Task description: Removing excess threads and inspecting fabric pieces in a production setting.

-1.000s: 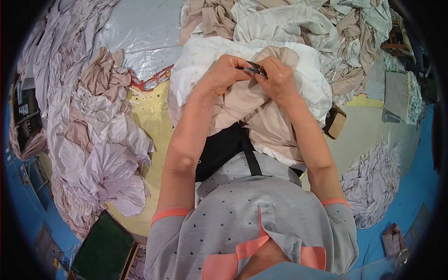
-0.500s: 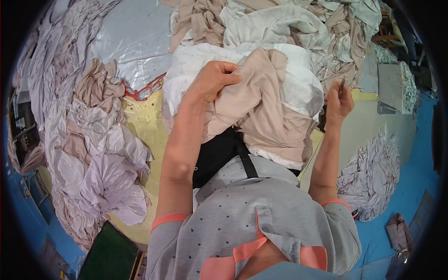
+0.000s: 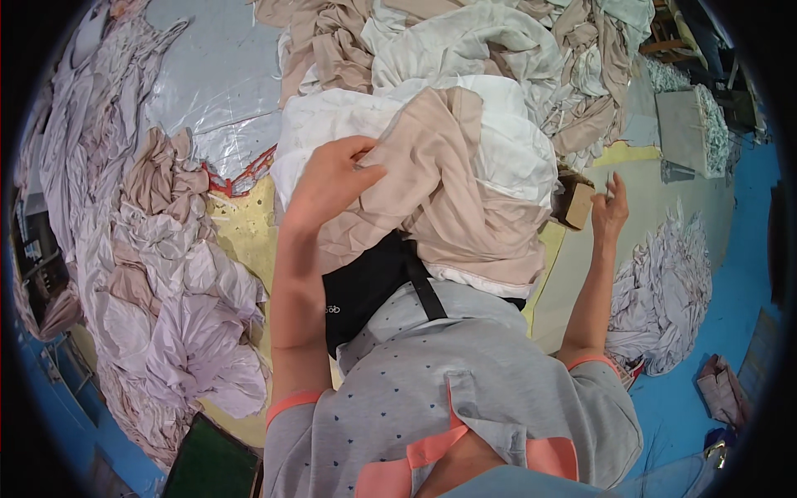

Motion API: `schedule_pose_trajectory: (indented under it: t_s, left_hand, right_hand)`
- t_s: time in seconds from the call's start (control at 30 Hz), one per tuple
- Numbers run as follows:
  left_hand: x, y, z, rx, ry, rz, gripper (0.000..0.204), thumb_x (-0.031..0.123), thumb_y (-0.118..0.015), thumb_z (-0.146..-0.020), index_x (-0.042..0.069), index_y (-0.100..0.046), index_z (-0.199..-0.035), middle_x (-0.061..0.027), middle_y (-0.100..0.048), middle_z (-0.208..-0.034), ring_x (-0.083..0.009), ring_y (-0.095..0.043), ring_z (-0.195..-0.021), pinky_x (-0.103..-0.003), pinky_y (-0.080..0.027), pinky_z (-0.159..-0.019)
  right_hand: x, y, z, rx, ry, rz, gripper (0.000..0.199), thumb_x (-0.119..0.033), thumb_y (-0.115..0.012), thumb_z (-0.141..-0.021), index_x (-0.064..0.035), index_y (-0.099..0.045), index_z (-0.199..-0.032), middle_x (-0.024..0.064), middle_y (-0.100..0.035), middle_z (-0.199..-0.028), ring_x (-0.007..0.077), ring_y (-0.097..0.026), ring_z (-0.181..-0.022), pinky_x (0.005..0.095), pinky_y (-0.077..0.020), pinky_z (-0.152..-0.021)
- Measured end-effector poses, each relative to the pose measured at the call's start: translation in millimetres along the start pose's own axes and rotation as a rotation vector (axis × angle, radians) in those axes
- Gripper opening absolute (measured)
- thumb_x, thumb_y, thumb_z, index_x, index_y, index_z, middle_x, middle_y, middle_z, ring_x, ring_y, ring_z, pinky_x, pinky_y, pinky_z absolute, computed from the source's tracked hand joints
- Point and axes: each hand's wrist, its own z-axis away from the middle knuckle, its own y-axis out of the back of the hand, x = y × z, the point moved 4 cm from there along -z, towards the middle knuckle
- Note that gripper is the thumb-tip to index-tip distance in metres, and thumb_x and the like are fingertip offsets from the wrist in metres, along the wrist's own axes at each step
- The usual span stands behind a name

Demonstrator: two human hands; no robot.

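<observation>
My left hand (image 3: 330, 181) pinches the edge of a beige garment (image 3: 448, 191) that drapes over white cloth (image 3: 506, 149) on my lap. Off to the right, my right hand (image 3: 610, 209) hovers with fingers spread and nothing in it, next to a small cardboard box (image 3: 574, 204). A black waist bag with a strap (image 3: 374, 282) lies under the beige garment against my body.
Heaps of beige and white garments (image 3: 465, 41) fill the far side. A long pile of pale lilac and beige cloth (image 3: 166, 274) runs down the left. White scraps (image 3: 664, 290) lie on the blue floor at right. A clear plastic sheet (image 3: 207, 83) lies at far left.
Both hands were together on the garment holding a small tool. My right hand has pulled away to the right toward the cardboard box and now holds nothing; the left hand stays on the beige cloth.
</observation>
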Motion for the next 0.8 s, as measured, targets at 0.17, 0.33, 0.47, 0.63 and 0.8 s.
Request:
schedule_pose_trajectory:
  t_s: [0.17,0.33,0.47,0.63,0.8]
  left_hand:
    - [-17,19,55,0.184,-0.039,-0.019,0.035,0.010,-0.068,-0.074,-0.003,-0.063,-0.106,-0.0141,-0.067,-0.091,-0.0206,-0.064,-0.079,-0.030,-0.049,-0.073]
    - [-33,30,115,0.292,0.178,-0.058,0.027,0.007,-0.069,-0.076,-0.003,-0.063,-0.100,-0.0064,-0.065,-0.084,-0.0131,-0.059,-0.075,-0.027,-0.047,-0.069]
    - [-75,33,154,0.411,0.216,0.075,0.017,0.005,-0.068,-0.078,-0.003,-0.063,-0.091,-0.0009,-0.061,-0.076,-0.0073,-0.052,-0.071,-0.023,-0.043,-0.068]
    - [-72,35,173,0.447,0.121,0.028,0.006,0.000,-0.067,-0.078,-0.004,-0.064,-0.082,-0.0026,-0.060,-0.073,-0.0091,-0.053,-0.069,-0.024,-0.043,-0.066]
    - [7,10,155,0.300,-0.305,0.041,0.012,-0.007,-0.065,-0.073,-0.003,-0.064,-0.084,-0.0092,-0.060,-0.074,-0.0181,-0.059,-0.068,-0.028,-0.045,-0.062]
  right_hand:
    - [-127,14,-4,-0.106,-0.038,-0.548,0.046,0.007,-0.047,-0.084,-0.0043,-0.053,-0.128,0.0107,-0.066,-0.100,0.0083,-0.057,-0.065,0.0221,-0.0467,-0.057]
    - [-212,19,12,-0.242,0.292,-0.711,0.030,0.008,-0.043,-0.087,0.0002,-0.060,-0.111,0.0060,-0.065,-0.091,0.0051,-0.050,-0.059,0.0199,-0.0406,-0.054]
    - [-250,28,34,-0.388,0.184,-0.780,0.027,0.008,-0.042,-0.081,0.0018,-0.063,-0.097,0.0033,-0.061,-0.076,0.0049,-0.050,-0.059,0.0188,-0.0385,-0.055]
    - [-328,3,112,-0.747,0.586,-1.030,0.044,0.011,-0.052,-0.073,-0.0053,-0.062,-0.113,0.0087,-0.061,-0.110,0.0119,-0.061,-0.084,0.0253,-0.0490,-0.065]
    - [-389,-18,152,-0.824,0.842,-1.311,0.038,-0.006,-0.069,-0.075,-0.0029,-0.059,-0.111,0.0159,-0.061,-0.104,0.0315,-0.062,-0.091,0.0372,-0.0507,-0.072]
